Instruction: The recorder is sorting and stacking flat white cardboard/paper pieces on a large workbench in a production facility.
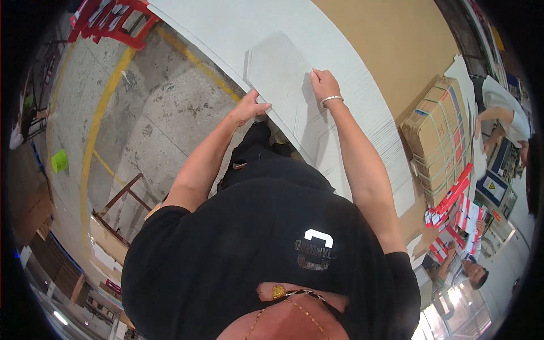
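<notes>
A stack of large white sheets [277, 28] extends in front of me, its layered edges fanned on the right side. My left hand [249, 108] is at the stack's near left edge, with thumb and forefinger apart and touching the border of the sheets. Over the white surface, my right hand [325, 86] is closed with its fingers curled in; whatever it may hold is hidden. A light bracelet [331, 101] circles the right wrist. Shadows of both arms fall across the top sheet.
Brown cardboard [402, 39] lies beyond the stack. To the right stands a strapped bundle of flat cartons [439, 139], near red-and-white packages [467, 214] and two other people. Red plastic stools [136, 39] are at far left; a green object [59, 161] sits on the concrete floor.
</notes>
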A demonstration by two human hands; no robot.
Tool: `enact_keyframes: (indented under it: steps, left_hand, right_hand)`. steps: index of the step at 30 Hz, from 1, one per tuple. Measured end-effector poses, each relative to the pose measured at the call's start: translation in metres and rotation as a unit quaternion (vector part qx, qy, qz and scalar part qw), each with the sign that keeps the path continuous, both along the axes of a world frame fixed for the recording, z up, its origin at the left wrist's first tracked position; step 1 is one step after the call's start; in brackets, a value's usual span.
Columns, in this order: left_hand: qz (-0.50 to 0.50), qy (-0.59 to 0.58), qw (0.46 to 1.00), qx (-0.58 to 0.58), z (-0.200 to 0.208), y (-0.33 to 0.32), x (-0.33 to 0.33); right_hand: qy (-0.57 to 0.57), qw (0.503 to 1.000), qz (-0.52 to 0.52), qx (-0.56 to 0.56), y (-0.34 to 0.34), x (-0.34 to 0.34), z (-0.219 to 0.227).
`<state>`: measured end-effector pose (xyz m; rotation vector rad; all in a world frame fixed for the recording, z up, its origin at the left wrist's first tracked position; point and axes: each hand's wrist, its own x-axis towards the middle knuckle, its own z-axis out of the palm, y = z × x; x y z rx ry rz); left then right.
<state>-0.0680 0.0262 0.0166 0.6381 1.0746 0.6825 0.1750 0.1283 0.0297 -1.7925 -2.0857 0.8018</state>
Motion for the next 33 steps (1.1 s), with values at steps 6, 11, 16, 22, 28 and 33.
enact_keyframes:
  steps: [6, 11, 16, 22, 28, 33]
  left_hand:
    - [0.101, -0.266, 0.954, -0.094, 0.007, -0.015, 0.01]
    - [0.135, -0.305, 0.932, -0.144, 0.009, -0.033, 0.027]
    - [0.042, -0.259, 0.96, -0.103, 0.015, -0.027, 0.04]
    - [-0.017, -0.257, 0.954, -0.156, -0.016, -0.041, 0.06]
    - [0.002, 0.017, 0.997, 0.07, -0.017, -0.049, 0.077]
    - [-0.045, 0.2, 0.932, 0.299, -0.003, -0.048, 0.098]
  right_hand:
    - [0.037, 0.998, -0.045, 0.039, -0.022, 0.044, 0.008]
    - [0.011, 0.979, -0.2, 0.041, -0.124, 0.129, 0.04]
    - [-0.116, 0.971, -0.209, -0.006, -0.276, 0.186, 0.045]
    - [-0.12, 0.947, -0.297, -0.018, -0.342, 0.204, 0.019]
    - [-0.222, 0.931, -0.288, -0.03, -0.348, 0.188, 0.008]
    - [-0.208, 0.92, -0.322, -0.084, -0.342, 0.177, 0.024]
